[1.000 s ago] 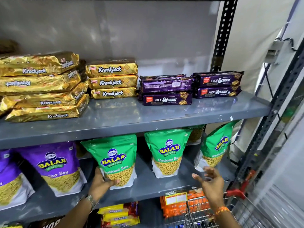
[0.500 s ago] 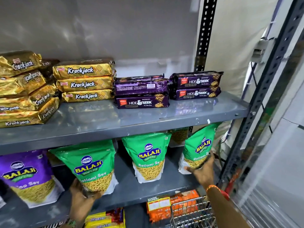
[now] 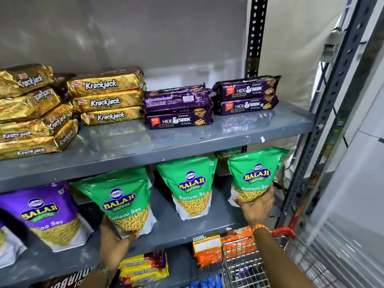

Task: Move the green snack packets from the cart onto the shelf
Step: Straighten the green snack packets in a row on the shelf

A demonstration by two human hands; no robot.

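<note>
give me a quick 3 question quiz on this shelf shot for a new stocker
1. True or false: the left hand grips the bottom of a green Balaji Ratlami Sev pouch.
2. How many green Balaji pouches stand in the front row of the grey metal middle shelf?
3. Multiple choice: the right hand touches A) a purple Hide & Seek biscuit pack, B) the rightmost green Balaji pouch, C) a gold Krackjack pack.

Key: 1 true; 2 three, with another partly hidden behind; 3 B.
</note>
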